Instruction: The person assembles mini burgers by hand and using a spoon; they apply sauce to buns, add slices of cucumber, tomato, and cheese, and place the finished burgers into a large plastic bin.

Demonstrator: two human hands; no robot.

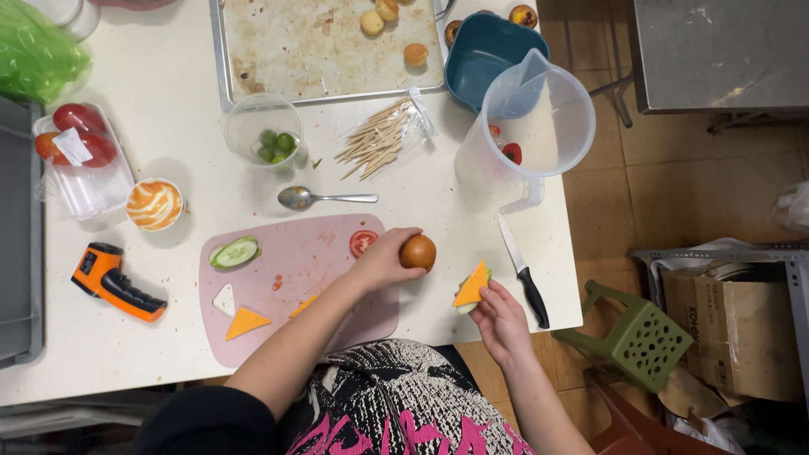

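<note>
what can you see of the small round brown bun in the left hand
The small round brown bun looks glossy and baked golden-brown, darker at its rim. The left hand grips it from the side with its fingertips, holding it at the right edge of the pink cutting board, above the white table. It appears whole and uncut.

On your white bench (168,354) a pink cutting board (286,261) carries cucumber slices (235,252), a tomato slice (362,243) and an orange cheese triangle (245,321). Just above the board lies a spoon (324,198), with a bag of wooden toothpicks (379,139) and a clear cup of green pieces (263,128) beyond it. A black-handled knife (522,271) lies near the bench's right edge, below a clear measuring jug (531,126) and a teal bowl (484,55). At the top you see a baking tray (320,50) with small buns. To the left sit an orange thermometer gun (114,281), a sauce cup (154,205) and packed tomatoes (76,139). A green stool (636,337) stands on the floor.
</note>
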